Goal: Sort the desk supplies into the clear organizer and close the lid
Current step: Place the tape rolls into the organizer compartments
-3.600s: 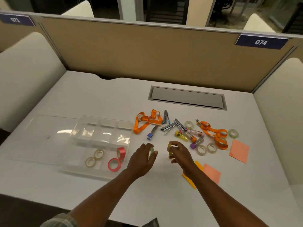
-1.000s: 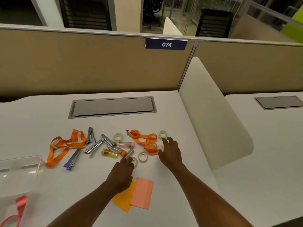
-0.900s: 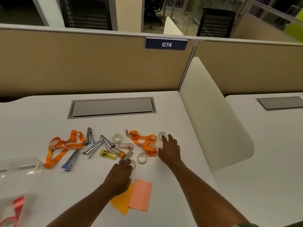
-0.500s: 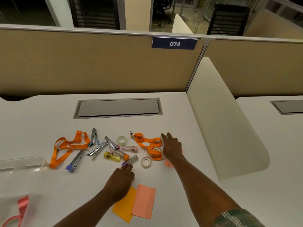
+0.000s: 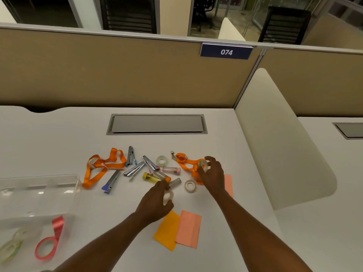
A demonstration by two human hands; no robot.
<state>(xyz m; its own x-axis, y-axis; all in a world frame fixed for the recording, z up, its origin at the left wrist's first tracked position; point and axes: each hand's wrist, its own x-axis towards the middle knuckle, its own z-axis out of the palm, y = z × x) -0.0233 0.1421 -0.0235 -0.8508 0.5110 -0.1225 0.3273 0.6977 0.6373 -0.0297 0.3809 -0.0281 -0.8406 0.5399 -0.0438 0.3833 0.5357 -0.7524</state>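
On the desk's (image 5: pixel 59 144) front half, amid the scattered supplies — gathering tape, one roll per hand. Curling the left hand (image 5: pixel 155 203) round a clear tape roll (image 5: pixel 169 195); pinching a second tape roll (image 5: pixel 203 164) in the right hand (image 5: pixel 213 174), right by the orange lanyard (image 5: pixel 186 160). Leaving two loose rolls (image 5: pixel 190 186) near the tubes (image 5: pixel 171 170). Next, likely: swinging both across to the clear organizer (image 5: pixel 39 181) at the desk's left edge, dropping them in with the tape already there — without snagging that lanyard.

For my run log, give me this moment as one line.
left hand holds near tape roll | right hand holds far tape roll | loose tape roll between hands | clear organizer at left
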